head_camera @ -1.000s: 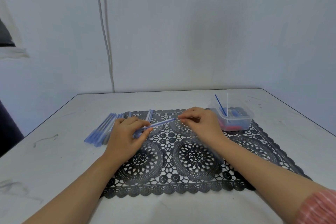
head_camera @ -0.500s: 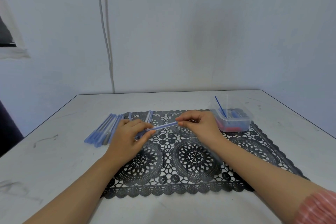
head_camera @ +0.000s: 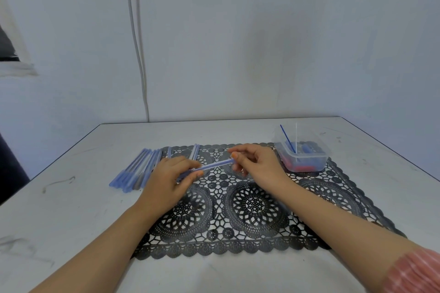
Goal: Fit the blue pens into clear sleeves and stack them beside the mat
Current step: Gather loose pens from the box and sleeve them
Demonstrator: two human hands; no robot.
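Note:
Above the black lace mat (head_camera: 257, 209) I hold one blue pen (head_camera: 213, 166) in a clear sleeve, nearly level. My left hand (head_camera: 167, 179) grips its left part between thumb and fingers. My right hand (head_camera: 256, 164) pinches its right end with thumb and forefinger. A stack of several sleeved blue pens (head_camera: 137, 170) lies on the table just left of the mat. Two more sleeved pens (head_camera: 194, 151) lie on the mat's far left corner, partly hidden by my left hand.
A clear plastic tub (head_camera: 301, 153) stands on the mat's far right corner with blue and red parts inside and a thin blue refill sticking up. The white table (head_camera: 71, 209) ends at a wall behind; a cable runs down the wall.
Both hands have lifted the pen slightly and shifted it a little right; my right hand's fingers have drawn back along the pen's right end. The stack has not moved.

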